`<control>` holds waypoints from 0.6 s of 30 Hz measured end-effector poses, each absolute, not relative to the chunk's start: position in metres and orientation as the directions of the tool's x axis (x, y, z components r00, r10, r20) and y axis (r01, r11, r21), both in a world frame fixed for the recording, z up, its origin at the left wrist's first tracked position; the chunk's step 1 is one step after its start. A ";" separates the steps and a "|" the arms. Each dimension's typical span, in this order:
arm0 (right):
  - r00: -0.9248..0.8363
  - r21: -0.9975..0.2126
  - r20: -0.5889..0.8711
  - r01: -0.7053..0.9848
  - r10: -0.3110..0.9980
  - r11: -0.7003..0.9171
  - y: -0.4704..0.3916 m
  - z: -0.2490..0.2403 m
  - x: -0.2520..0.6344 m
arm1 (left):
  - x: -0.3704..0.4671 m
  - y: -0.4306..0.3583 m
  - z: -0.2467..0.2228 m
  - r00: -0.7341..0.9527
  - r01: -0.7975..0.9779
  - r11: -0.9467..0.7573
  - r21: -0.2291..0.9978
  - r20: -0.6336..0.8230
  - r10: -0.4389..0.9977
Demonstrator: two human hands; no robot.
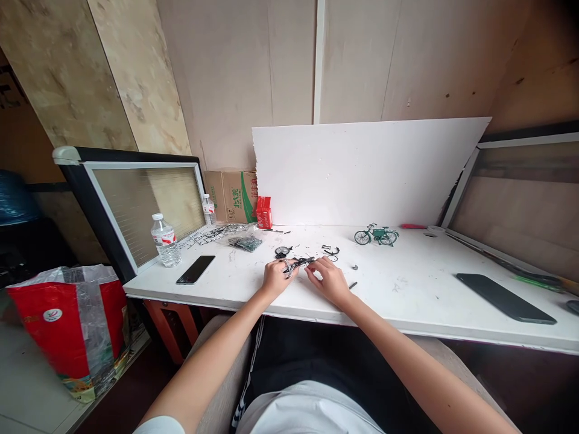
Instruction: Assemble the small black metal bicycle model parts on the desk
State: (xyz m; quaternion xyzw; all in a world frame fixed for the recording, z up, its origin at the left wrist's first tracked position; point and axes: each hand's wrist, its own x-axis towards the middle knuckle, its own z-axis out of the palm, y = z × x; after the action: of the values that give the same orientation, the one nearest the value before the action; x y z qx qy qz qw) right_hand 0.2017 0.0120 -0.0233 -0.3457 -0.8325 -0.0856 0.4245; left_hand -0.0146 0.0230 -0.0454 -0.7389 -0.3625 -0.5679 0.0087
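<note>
My left hand [274, 279] is closed around a small dark model part [300, 262] with silvery pieces at its left end; it looks like part of a miniature bicycle, but its exact kind is too small to tell. The fingertips of my right hand [332, 279] pinch at the right end of the same part, just above the table. Beyond my hands lie a little black spoked wheel [283, 251] and some curved black parts [333, 251]. Farther right stands a green model bicycle [375, 235], upright on its wheels.
On the left of the white table [398, 289] are a phone [196, 269], a water bottle [165, 241], black part frames [212, 234] and a plastic bag of pieces [246, 242]. A carton [230, 196] and a red box [264, 212] stand behind. A dark flat slab [504, 298] lies right.
</note>
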 end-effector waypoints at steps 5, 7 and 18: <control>-0.401 -0.081 0.786 0.687 0.471 0.722 0.014 -0.025 0.202 | -0.013 0.022 -0.045 0.100 0.552 -0.741 0.382 0.852 0.514; -0.410 -0.028 0.796 0.711 0.446 0.703 0.016 -0.027 0.202 | -0.012 0.022 -0.045 0.110 0.572 -0.732 0.370 0.850 0.515; -0.474 0.184 0.781 0.796 0.406 0.576 0.023 -0.036 0.200 | -0.010 0.025 -0.049 0.177 0.658 -0.718 0.227 0.880 0.440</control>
State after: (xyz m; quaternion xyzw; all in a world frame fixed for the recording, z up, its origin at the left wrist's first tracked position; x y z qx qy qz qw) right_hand 0.1997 0.0230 -0.0361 -0.3697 -0.8135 -0.2744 0.3553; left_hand -0.0103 0.0247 -0.0495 -0.7602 -0.3612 -0.5302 0.1029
